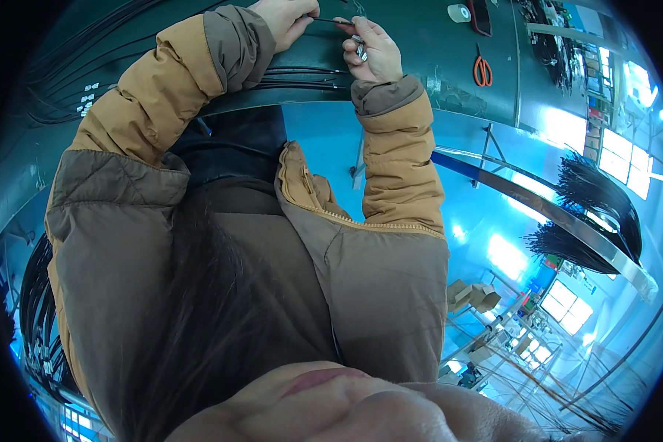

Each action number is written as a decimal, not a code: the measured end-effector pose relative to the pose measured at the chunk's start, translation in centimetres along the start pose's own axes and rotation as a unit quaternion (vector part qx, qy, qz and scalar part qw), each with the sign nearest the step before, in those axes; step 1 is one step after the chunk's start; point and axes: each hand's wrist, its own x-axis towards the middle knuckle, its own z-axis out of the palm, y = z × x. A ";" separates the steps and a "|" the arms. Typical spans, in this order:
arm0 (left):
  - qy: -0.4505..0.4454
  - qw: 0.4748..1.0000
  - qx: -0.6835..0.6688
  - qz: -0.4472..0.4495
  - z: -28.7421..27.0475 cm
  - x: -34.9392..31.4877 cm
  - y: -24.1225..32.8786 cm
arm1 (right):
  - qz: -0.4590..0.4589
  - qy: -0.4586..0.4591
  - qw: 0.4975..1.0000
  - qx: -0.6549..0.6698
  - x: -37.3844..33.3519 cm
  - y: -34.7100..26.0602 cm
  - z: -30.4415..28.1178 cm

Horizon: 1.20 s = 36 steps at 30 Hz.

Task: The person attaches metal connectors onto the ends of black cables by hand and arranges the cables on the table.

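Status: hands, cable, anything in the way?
Left hand pinching black cable. Right hand on same cable, small silver metal pieces in its grasp. Orange-handled scissors lie apart, to the right.

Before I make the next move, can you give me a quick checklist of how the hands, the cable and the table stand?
1. Left hand gripping the thin black cable: ok.
2. Right hand holding the small metal pieces: ok.
3. Cable end joined to a metal piece: cannot tell, too small to make out.
4. Orange-handled scissors apart from both hands: ok, lying to the right on the green table.
5. Table's near edge free of other cables: not ok, several loose cables lie there.
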 end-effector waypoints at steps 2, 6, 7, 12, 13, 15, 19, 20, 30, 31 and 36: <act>0.007 1.000 0.000 0.002 0.1 -0.1 0.0 | -0.022 0.008 0.999 -0.035 -0.2 0.1 0.3; 0.014 1.000 -0.002 -0.012 -0.1 -0.2 0.3 | -0.042 0.030 0.996 -0.074 -0.9 0.1 1.1; 0.009 1.000 -0.001 -0.017 -0.1 -0.1 0.3 | -0.043 0.033 0.995 -0.084 -1.0 0.1 1.1; -0.006 1.000 -0.001 -0.006 -0.2 -0.3 0.1 | -0.049 0.020 0.993 -0.103 -0.7 0.5 0.4; 0.003 1.000 -0.009 0.006 -0.2 -0.4 0.1 | -0.052 0.018 0.993 -0.103 -0.8 0.5 0.4; 0.001 1.000 -0.007 0.016 -0.3 -0.5 -0.1 | -0.056 0.016 0.993 -0.104 -0.8 0.6 0.5; 0.005 1.000 -0.019 0.012 -0.5 -0.5 0.5 | -0.058 0.021 0.993 -0.104 -0.7 0.6 0.8; 0.005 1.000 -0.019 0.012 -0.6 -0.5 0.6 | -0.058 0.025 0.993 -0.103 -0.7 0.6 0.8; 0.031 0.999 -0.019 0.023 -0.7 -0.7 0.6 | -0.036 0.032 0.997 -0.054 -0.4 0.6 0.5; 0.032 0.999 -0.019 0.022 -0.7 -0.6 0.6 | -0.023 0.018 0.999 -0.036 -0.4 0.5 0.3; 0.038 0.999 -0.003 0.030 -0.6 -0.7 0.5 | 0.035 -0.040 0.997 0.052 -0.3 0.1 0.0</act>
